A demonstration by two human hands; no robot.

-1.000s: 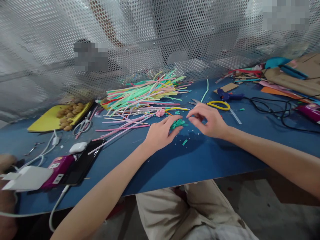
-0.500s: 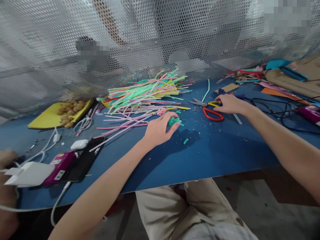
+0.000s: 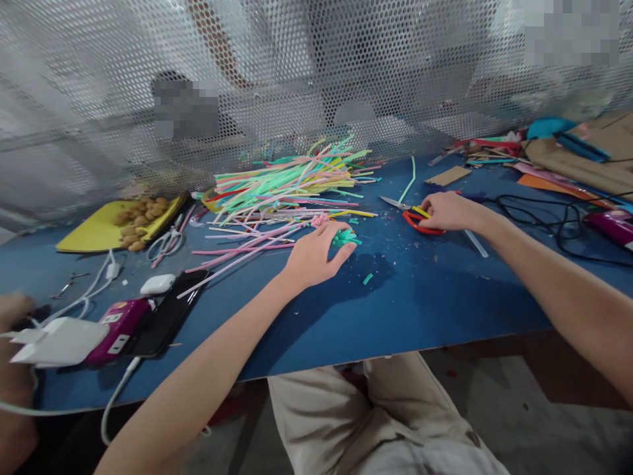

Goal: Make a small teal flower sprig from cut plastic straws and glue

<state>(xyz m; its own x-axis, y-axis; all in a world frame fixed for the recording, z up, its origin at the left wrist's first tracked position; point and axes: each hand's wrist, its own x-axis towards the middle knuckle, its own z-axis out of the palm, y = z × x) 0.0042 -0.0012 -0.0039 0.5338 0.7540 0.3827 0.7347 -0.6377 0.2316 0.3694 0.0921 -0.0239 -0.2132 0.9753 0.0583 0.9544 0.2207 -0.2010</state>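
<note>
My left hand rests on the blue table with its fingers curled round a small bundle of green straw pieces. My right hand lies farther right, fingers closed on the red and yellow handles of a pair of scissors, whose blades point left. A large heap of coloured straws lies just beyond my left hand, with a small pink flower-like piece at its near edge.
A yellow tray of nuts, small scissors, a phone, a white earbud case and chargers lie at the left. Black cables, cardboard and paper scraps lie at the right. A perforated metal screen backs the table.
My right hand left the green bundle, reached right to the scissors and closed on their handles, drawing them slightly toward me. My left hand stayed on the bundle.
</note>
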